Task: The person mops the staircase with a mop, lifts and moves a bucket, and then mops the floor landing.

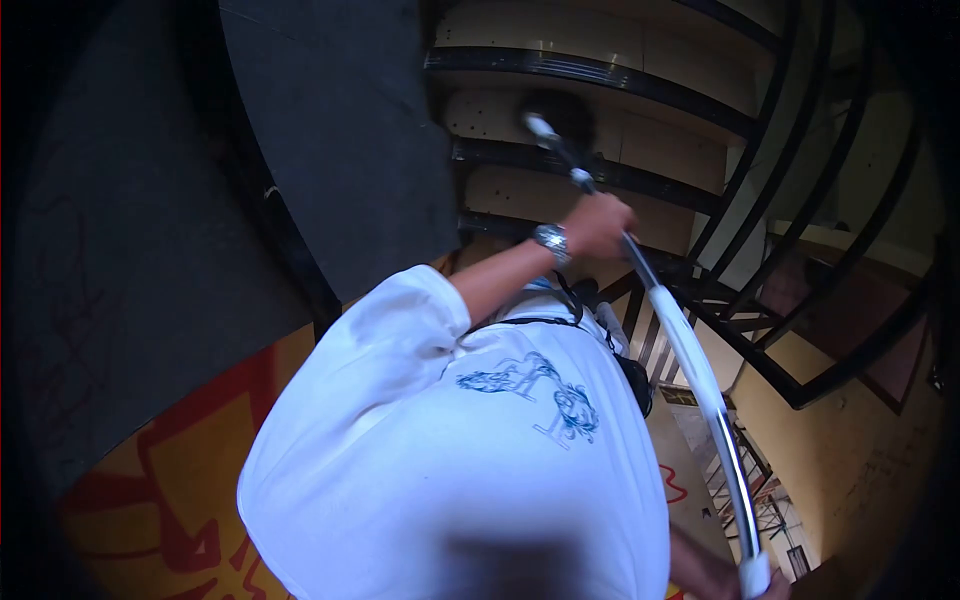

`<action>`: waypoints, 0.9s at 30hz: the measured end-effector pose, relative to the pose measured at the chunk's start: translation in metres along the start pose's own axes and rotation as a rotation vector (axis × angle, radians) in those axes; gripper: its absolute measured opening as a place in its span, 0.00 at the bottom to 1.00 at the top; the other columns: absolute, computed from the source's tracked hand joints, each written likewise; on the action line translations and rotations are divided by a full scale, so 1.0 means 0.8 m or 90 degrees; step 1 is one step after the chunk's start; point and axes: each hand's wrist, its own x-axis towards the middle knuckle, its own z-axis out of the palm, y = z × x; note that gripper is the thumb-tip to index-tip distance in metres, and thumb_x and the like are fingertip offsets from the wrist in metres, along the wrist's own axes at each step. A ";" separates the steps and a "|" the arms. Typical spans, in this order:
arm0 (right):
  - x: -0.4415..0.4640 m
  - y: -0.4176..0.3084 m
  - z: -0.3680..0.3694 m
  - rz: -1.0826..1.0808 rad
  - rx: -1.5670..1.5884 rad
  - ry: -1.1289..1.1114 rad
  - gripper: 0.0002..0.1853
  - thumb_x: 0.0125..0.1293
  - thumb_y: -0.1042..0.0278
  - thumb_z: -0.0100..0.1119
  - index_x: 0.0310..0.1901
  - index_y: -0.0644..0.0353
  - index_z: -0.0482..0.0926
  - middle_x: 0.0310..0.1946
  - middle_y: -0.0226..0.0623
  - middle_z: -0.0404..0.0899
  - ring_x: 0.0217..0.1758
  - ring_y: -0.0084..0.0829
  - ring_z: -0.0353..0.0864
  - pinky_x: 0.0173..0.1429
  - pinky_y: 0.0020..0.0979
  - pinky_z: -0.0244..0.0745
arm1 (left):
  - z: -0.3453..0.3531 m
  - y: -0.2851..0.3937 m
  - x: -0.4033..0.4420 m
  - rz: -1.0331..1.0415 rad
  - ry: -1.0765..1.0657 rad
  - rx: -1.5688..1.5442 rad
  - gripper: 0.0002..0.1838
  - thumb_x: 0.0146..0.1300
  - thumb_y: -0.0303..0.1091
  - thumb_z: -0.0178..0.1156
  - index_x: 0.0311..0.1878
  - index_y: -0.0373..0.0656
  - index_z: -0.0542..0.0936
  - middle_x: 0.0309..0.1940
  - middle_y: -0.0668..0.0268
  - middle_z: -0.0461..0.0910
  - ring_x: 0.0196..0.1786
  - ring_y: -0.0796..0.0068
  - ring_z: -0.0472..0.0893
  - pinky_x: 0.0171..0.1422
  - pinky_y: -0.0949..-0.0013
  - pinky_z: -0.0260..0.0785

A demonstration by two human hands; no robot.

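A long mop (695, 365) with a shiny metal handle and white plastic sleeves runs from the stairs down to the lower right. Its dark, round head (570, 115) is blurred and lies over the stair treads; whether it touches them I cannot tell. My left hand (600, 225), with a silver watch on the wrist, is wrapped round the handle below the white joints. Down at the frame's lower edge my right hand (774, 586) grips the white end of the handle, and part of that hand is cut off.
Stairs (590, 205) with black edges rise ahead. Black metal railings (800, 230) curve along the right, with a drop to a lower level beyond. A dark grey panel (330, 130) stands on the left, near a red and yellow painted surface (200, 450).
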 end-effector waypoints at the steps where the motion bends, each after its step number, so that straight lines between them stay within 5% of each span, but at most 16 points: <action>1: -0.003 0.022 -0.008 0.002 -0.021 -0.004 0.04 0.71 0.70 0.51 0.43 0.51 0.67 0.15 0.15 0.54 0.14 0.11 0.54 0.19 0.15 0.57 | -0.020 -0.019 -0.012 -0.059 0.023 0.022 0.11 0.51 0.38 0.67 0.32 0.40 0.87 0.29 0.54 0.84 0.34 0.53 0.83 0.40 0.56 0.74; 2: -0.002 0.057 0.001 0.025 0.061 0.021 0.01 0.73 0.68 0.48 0.42 0.51 0.68 0.15 0.15 0.53 0.13 0.11 0.52 0.17 0.16 0.55 | -0.023 -0.052 -0.030 -0.026 0.128 -0.001 0.11 0.51 0.38 0.67 0.30 0.38 0.86 0.28 0.52 0.83 0.34 0.52 0.82 0.40 0.54 0.74; 3: 0.001 0.062 -0.022 0.087 0.015 0.013 0.19 0.64 0.78 0.52 0.20 0.48 0.59 0.08 0.16 0.57 0.09 0.11 0.57 0.22 0.15 0.58 | -0.035 -0.073 -0.045 -0.041 0.168 0.015 0.10 0.53 0.40 0.66 0.31 0.43 0.87 0.29 0.53 0.83 0.37 0.52 0.83 0.42 0.55 0.75; 5: -0.009 0.110 -0.034 0.212 0.171 -0.083 0.17 0.65 0.78 0.53 0.22 0.48 0.61 0.08 0.16 0.60 0.08 0.08 0.57 0.23 0.15 0.61 | -0.040 -0.109 -0.069 -0.126 0.266 0.031 0.10 0.54 0.38 0.65 0.29 0.41 0.85 0.28 0.54 0.83 0.36 0.50 0.81 0.43 0.52 0.74; 9: -0.003 0.095 -0.065 0.243 0.069 -0.039 0.14 0.67 0.77 0.52 0.25 0.50 0.64 0.09 0.18 0.59 0.08 0.10 0.57 0.23 0.16 0.60 | -0.021 -0.087 -0.051 -0.163 0.273 0.052 0.11 0.55 0.39 0.64 0.27 0.41 0.85 0.30 0.54 0.81 0.42 0.53 0.81 0.46 0.50 0.73; 11: -0.002 0.078 -0.076 0.198 0.020 0.026 0.08 0.67 0.79 0.51 0.31 0.56 0.67 0.10 0.19 0.59 0.08 0.10 0.57 0.19 0.16 0.58 | -0.010 -0.070 -0.036 -0.193 0.251 0.064 0.11 0.57 0.40 0.62 0.27 0.43 0.85 0.34 0.56 0.80 0.49 0.55 0.78 0.58 0.39 0.67; 14: 0.007 0.024 -0.073 0.207 0.027 0.038 0.07 0.70 0.78 0.48 0.32 0.57 0.69 0.10 0.19 0.56 0.08 0.13 0.52 0.21 0.17 0.55 | 0.022 -0.025 -0.019 -0.060 0.311 0.152 0.12 0.57 0.39 0.61 0.24 0.41 0.83 0.33 0.59 0.80 0.46 0.57 0.75 0.60 0.37 0.59; 16: 0.012 -0.019 -0.051 0.060 -0.219 0.189 0.11 0.70 0.78 0.43 0.27 0.56 0.67 0.09 0.19 0.55 0.07 0.14 0.52 0.21 0.15 0.52 | 0.063 -0.015 0.003 0.010 0.227 0.043 0.14 0.59 0.40 0.60 0.24 0.41 0.82 0.31 0.60 0.78 0.44 0.57 0.75 0.64 0.30 0.51; 18: 0.006 -0.045 -0.024 0.042 -0.311 0.122 0.03 0.74 0.65 0.46 0.39 0.50 0.68 0.13 0.16 0.52 0.11 0.12 0.49 0.16 0.17 0.53 | 0.079 0.021 0.027 0.055 0.151 0.052 0.15 0.60 0.42 0.60 0.24 0.41 0.81 0.28 0.59 0.77 0.43 0.56 0.75 0.65 0.32 0.52; 20: 0.000 -0.057 0.015 -0.052 -0.372 0.204 0.08 0.75 0.64 0.44 0.35 0.49 0.66 0.12 0.16 0.50 0.10 0.13 0.46 0.15 0.17 0.50 | 0.106 0.045 0.058 0.110 0.072 0.045 0.15 0.61 0.42 0.59 0.24 0.42 0.82 0.26 0.58 0.77 0.41 0.55 0.75 0.66 0.29 0.53; 22: -0.009 -0.082 0.016 -0.013 -0.289 0.080 0.09 0.75 0.66 0.43 0.32 0.48 0.64 0.12 0.18 0.50 0.10 0.14 0.46 0.15 0.18 0.50 | 0.121 0.081 0.087 0.156 -0.047 0.033 0.14 0.58 0.43 0.60 0.26 0.42 0.84 0.27 0.57 0.78 0.42 0.54 0.76 0.67 0.27 0.52; 27: -0.036 -0.088 0.035 -0.116 -0.322 0.056 0.07 0.74 0.69 0.42 0.35 0.55 0.61 0.14 0.23 0.52 0.11 0.17 0.49 0.17 0.24 0.47 | 0.180 0.147 0.150 0.277 -0.134 0.016 0.13 0.50 0.44 0.64 0.27 0.45 0.85 0.29 0.55 0.83 0.42 0.51 0.82 0.71 0.37 0.57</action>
